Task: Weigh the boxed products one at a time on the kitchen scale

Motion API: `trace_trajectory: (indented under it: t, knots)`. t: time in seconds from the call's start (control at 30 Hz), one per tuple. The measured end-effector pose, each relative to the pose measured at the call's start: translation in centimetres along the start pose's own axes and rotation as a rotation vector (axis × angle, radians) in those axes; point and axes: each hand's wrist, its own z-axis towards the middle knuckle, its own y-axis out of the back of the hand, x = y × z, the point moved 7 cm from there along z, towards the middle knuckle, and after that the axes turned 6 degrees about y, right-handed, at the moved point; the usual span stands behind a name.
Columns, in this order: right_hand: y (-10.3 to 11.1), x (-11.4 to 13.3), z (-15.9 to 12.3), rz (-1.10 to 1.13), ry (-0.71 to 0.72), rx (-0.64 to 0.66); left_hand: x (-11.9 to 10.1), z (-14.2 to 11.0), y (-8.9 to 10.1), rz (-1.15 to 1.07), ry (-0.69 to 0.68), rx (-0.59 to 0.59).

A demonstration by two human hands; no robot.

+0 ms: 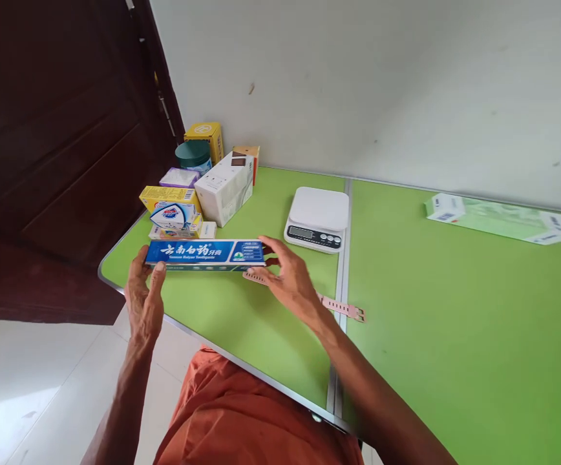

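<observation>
A long blue toothpaste box [198,253] is held level above the table, its printed face turned up towards me. My left hand [145,290] grips its left end, thumb on the front edge. At the opposite end, my right hand [287,274] pinches the box between thumb and fingers. Beneath my right hand lies a pink watch strap [353,312], partly hidden by that hand and wrist. Beyond the box to the right, a white kitchen scale [318,210] rests on the table with nothing on its platform.
Several boxes crowd the far left of the green table [455,336], among them a white box [227,187], a yellow box [171,196] and a green-lidded jar [193,155]. A pale green carton [501,218] lies near the wall. A metal seam crosses the table.
</observation>
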Motion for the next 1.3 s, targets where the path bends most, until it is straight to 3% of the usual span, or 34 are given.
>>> trace_trajectory:
  t: [0.1,0.27,0.43,0.57,0.77,1.1,1.3]
  knots:
    - [6.5,0.3,-0.2,-0.001,-0.037,-0.145,-4.1,0.1,-4.5,-0.17,-0.057,0.126]
    - [15.9,-1.0,0.2,-0.085,-0.054,-0.38,-10.4,2.2,-14.5,-0.333,-0.221,0.354]
    - [21.1,-4.0,1.9,-0.111,-0.063,-0.499,-13.3,4.4,-23.2,-0.389,-0.263,0.488]
    - [22.8,-7.0,3.1,-0.101,-0.099,-0.532,-13.5,5.4,-27.6,-0.422,-0.22,0.536]
    - [23.0,-9.9,3.4,-0.089,-0.138,-0.539,-11.6,6.2,-30.6,-0.409,-0.169,0.569]
    - [21.3,-10.6,2.2,0.019,-0.128,-0.626,-10.1,6.0,-31.3,-0.419,-0.144,0.566]
    - [20.0,-11.2,0.7,-0.062,-0.094,-0.727,-8.0,5.7,-32.5,-0.48,-0.101,0.584]
